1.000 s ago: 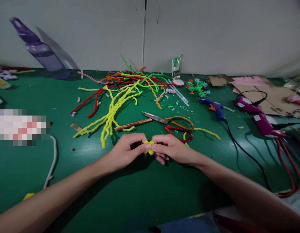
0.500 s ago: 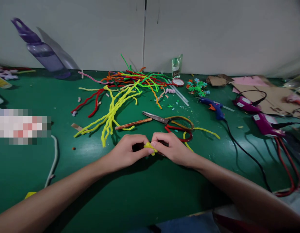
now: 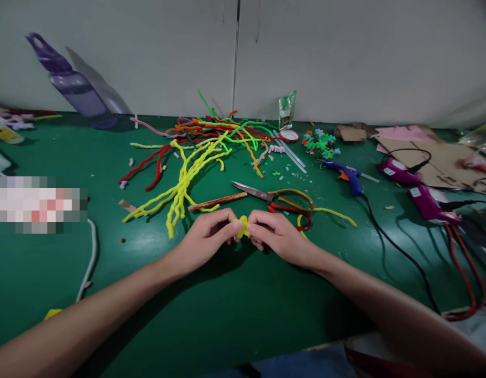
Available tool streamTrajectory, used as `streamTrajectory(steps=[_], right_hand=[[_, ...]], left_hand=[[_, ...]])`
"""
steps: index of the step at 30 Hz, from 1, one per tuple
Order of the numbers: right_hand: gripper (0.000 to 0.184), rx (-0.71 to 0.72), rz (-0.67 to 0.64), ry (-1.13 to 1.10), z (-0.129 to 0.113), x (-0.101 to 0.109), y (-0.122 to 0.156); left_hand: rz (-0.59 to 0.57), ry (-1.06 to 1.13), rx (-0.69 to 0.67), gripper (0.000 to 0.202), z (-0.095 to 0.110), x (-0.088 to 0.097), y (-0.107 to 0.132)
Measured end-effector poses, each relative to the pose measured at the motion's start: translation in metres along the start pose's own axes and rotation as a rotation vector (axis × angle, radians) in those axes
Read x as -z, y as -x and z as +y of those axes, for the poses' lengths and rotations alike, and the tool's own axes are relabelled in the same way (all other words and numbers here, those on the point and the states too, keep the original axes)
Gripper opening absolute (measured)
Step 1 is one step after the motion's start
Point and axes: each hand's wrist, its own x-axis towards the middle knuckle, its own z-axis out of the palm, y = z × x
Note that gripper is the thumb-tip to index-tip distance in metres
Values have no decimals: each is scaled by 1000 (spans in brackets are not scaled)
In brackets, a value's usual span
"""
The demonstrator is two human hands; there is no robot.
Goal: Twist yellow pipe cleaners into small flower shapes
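Left grip point(image 3: 207, 234) and right grip point(image 3: 281, 237) clamped on yellow petalled piece point(image 3: 243, 226), midway between them

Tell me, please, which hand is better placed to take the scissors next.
The right hand, probably: the scissors lie with their handles just beyond it, farther from the left hand. Both pinch the yellow piece, so the right should release first.

our fuzzy yellow pc. point(image 3: 243, 226), bent into rounded lobes, approx. flower-shaped, small & compact, pinched btwn our L hand point(image 3: 208, 233) & R hand point(image 3: 277, 234), held up over green tabletop point(image 3: 211, 320), sides partly hidden from us
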Motion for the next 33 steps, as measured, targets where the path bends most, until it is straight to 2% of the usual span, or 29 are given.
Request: streamTrajectory(steps=[8,11,16,19,25,28,33], right_hand=[[28,-49,-2,84,-4,1,0],[28,-45,-37,76,-2,2,1],[28,-97,-176,-5,0,8,2],[29,-111,-189,-23,0,11,2],[27,-85,-109,-2,-2,11,1],[27,-63,-67,26,-2,9,1],[26,-66,-131,-133,4,6,2]], left_hand=[[-3,-2,5,25,-1,0,1],[-54,12,-13,25,-1,2,0],[-171,-21,-52,23,1,5,-1],[-152,-40,-37,25,1,5,0],[-52,-14,-6,28,1,1,2],[-67,-46,-7,28,1,1,3],[-87,-53,-40,29,1,3,1]])
